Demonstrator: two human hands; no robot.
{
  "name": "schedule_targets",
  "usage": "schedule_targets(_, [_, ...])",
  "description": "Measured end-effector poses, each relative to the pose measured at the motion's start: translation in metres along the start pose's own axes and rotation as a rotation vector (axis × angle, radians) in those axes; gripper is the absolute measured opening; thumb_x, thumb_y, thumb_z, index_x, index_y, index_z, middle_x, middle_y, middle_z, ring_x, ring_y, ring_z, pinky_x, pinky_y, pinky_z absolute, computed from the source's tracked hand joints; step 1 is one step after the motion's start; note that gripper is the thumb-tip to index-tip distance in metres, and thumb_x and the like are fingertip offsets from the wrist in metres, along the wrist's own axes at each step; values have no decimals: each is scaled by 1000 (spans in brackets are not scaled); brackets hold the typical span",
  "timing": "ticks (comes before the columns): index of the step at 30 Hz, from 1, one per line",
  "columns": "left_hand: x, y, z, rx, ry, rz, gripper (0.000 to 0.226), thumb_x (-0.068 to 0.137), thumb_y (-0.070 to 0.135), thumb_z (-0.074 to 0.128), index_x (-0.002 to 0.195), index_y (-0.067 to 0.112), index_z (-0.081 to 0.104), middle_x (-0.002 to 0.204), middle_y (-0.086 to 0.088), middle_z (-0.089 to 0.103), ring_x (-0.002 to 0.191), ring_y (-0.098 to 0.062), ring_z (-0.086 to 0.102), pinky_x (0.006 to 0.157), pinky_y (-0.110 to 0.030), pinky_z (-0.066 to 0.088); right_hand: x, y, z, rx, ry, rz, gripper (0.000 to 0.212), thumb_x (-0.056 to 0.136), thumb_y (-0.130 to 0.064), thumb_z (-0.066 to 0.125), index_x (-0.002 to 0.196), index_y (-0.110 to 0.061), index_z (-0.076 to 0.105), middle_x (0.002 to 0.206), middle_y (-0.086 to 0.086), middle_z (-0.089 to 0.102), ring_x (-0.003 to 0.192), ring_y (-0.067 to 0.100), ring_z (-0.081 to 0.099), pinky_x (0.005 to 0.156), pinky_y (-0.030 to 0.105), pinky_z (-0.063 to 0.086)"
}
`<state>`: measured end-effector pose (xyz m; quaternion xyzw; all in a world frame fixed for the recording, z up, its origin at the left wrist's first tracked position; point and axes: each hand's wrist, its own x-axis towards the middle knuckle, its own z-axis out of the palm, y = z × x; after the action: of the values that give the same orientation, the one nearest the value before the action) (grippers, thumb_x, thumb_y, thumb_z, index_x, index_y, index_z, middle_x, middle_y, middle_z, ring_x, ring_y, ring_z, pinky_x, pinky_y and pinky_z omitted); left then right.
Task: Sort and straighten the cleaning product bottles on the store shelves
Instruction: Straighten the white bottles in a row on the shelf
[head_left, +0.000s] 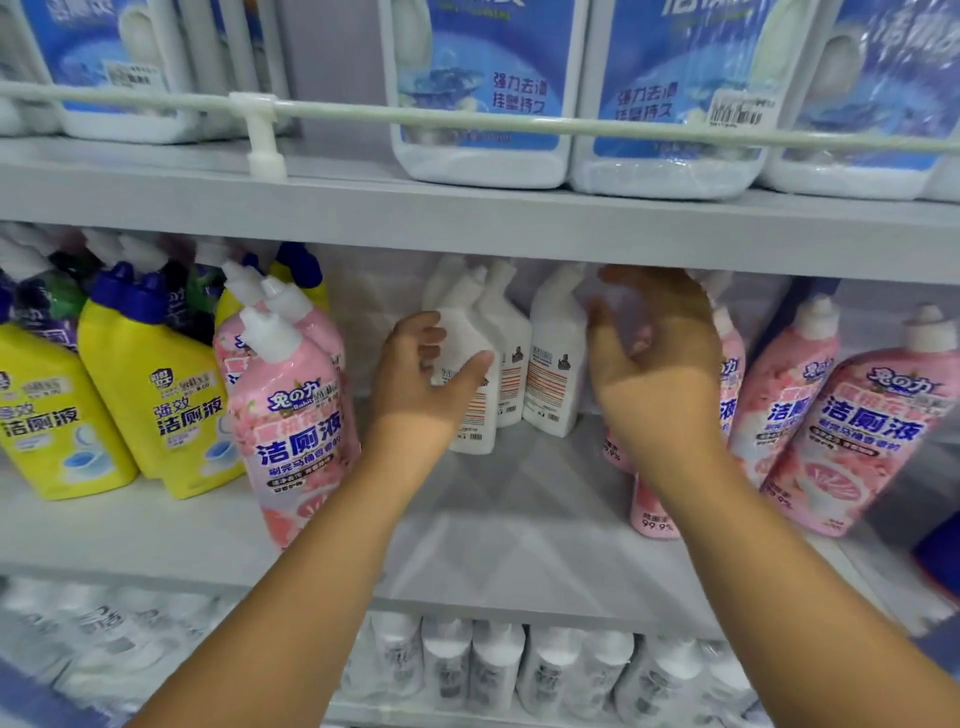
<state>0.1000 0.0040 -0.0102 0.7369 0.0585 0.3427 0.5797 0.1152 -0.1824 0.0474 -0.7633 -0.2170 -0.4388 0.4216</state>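
Bare forearms (332, 545), angled-neck white bottles (553, 358)

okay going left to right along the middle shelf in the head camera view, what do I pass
yellow toilet cleaner bottles → pink toilet cleaner bottles → left hand → white bottles with their back labels facing out → right hand → more pink toilet cleaner bottles at the right end.
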Motion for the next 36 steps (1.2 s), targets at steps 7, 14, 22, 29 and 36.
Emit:
schedule_targets(7, [37,-37,11,146,32,-24,66,74,38,87,128,24,51,127,0,56,114,-18,58,98,-37,52,-13,31,37,-83,-231,62,28,88,-14,67,115,-9,70,123,9,67,117,26,58,95,-1,32])
schedule_targets(14, [43,-46,21,102,-89,-190,57,77,29,88,124,27,55,113,7,69,102,-14,68,84,-28,55,22,43,91,168,-508,495,36,99,-19,60,134,-15,57,134,2,61,122,18,58,93,27,47])
schedule_targets(22, [19,-62,6,186,26,-185,42,74,49,78,105,25,63,108,-1,68,96,-20,68,82,-40,56,41,57,128,-103,-789,366,58,91,-28,71,140,-10,46,139,9,55,125,28,56,101,34,46])
schedule_targets(29, [-4,-57,-6,81,144,-229,39,87,36,75,112,19,50,104,-1,67,95,-30,66,81,-46,57,26,44,111,-104,-830,425,78,88,-42,73,152,-18,37,141,2,55,112,21,62,77,23,48])
schedule_targets(36, [-30,-59,-22,38,28,-201,47,90,42,72,128,23,51,114,3,66,102,-20,65,88,-47,58,-2,20,35,58,-860,572,40,92,-30,73,127,-32,53,107,-16,61,83,-7,57,53,2,43])
